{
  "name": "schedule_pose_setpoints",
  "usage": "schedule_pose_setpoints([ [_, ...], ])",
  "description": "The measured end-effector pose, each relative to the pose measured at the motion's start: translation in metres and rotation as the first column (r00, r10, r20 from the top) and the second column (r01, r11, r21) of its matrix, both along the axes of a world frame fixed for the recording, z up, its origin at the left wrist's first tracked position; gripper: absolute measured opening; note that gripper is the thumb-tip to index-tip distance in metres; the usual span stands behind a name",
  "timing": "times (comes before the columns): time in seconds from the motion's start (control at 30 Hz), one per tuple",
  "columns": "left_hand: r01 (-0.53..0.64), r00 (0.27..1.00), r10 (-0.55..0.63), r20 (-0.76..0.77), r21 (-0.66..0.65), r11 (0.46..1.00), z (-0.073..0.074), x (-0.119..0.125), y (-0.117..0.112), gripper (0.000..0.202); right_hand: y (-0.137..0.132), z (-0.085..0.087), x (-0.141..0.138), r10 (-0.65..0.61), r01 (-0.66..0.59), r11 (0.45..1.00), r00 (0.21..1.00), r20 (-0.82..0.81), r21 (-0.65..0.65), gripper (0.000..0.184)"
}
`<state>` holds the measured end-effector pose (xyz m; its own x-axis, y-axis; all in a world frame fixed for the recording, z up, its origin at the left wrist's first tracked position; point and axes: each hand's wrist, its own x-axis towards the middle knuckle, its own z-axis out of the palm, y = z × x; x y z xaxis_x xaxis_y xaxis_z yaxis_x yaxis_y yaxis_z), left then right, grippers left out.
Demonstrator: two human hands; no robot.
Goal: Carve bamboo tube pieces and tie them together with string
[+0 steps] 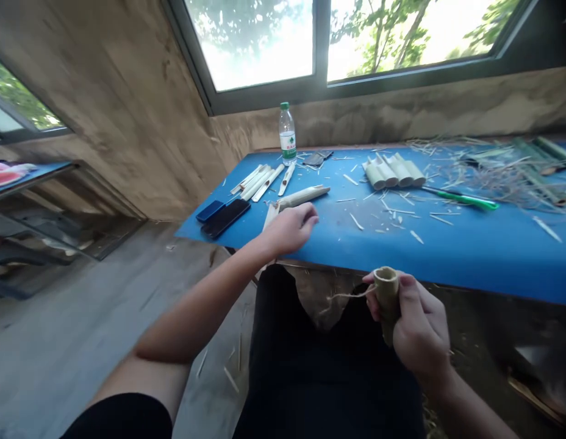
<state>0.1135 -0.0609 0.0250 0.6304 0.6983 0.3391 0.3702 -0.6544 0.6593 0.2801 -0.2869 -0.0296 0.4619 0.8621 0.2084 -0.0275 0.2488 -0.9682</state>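
Note:
My right hand (pixel 422 326) is wrapped around a short bamboo tube (pixel 387 299), held upright with its open end up, just off the table's front edge. A thin pale strand (pixel 351 296) trails leftward from beside the tube. Over the front of the blue table (pixel 338 241), my left hand (pixel 293 228) is closed, its fingers curled down; what is in them, if anything, is hidden. Just behind it lies a bamboo piece with a pointed end (pixel 305 195). A pale split bamboo strip (pixel 271 214) shows beside my left wrist.
Pale bamboo strips (pixel 255 181), a phone (pixel 225 218) and a blue case (pixel 210 211) lie at left. A water bottle (pixel 287 137) stands behind. Several cut bamboo tubes (pixel 393 172), a green-handled tool (pixel 470 199) and shavings (pixel 497 167) cover the right side.

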Motion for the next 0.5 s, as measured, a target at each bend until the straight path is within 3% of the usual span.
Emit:
schedule_pose_setpoints([
  [0.13, 0.086, 0.976, -0.072, -0.208, 0.057, 0.995, -0.002, 0.088, 0.061, 0.012, 0.018, 0.022, 0.034, -0.042, 0.042, 0.999, 0.998, 0.041, 0.005, 0.046],
  [0.2, 0.097, 0.961, -0.075, -0.266, 0.069, 0.993, -0.001, 0.11, 0.079, 0.016, 0.029, 0.033, 0.049, -0.069, 0.069, 0.998, 0.997, 0.032, -0.007, 0.046],
  [0.27, 0.094, 0.958, -0.064, -0.281, 0.097, 0.991, 0.006, 0.112, 0.08, 0.025, 0.041, 0.043, 0.061, -0.088, 0.088, 0.996, 0.996, 0.022, -0.008, 0.045],
  [0.37, 0.103, 0.985, -0.092, -0.149, 0.074, 0.992, 0.017, 0.087, 0.044, 0.037, 0.062, 0.05, 0.068, -0.053, 0.053, 0.999, 0.999, 0.004, -0.012, 0.044],
  [0.43, 0.214, 0.976, -0.205, 0.073, -0.157, 0.964, 0.018, 0.065, 0.003, 0.04, 0.077, 0.049, 0.062, 0.002, -0.002, 1.0, 1.0, 0.007, -0.016, 0.043],
  [0.5, 0.278, 0.948, -0.222, 0.229, -0.247, 0.928, 0.01, 0.048, -0.036, 0.043, 0.091, 0.045, 0.05, 0.051, -0.05, 0.999, 0.998, 0.04, -0.018, 0.042],
])
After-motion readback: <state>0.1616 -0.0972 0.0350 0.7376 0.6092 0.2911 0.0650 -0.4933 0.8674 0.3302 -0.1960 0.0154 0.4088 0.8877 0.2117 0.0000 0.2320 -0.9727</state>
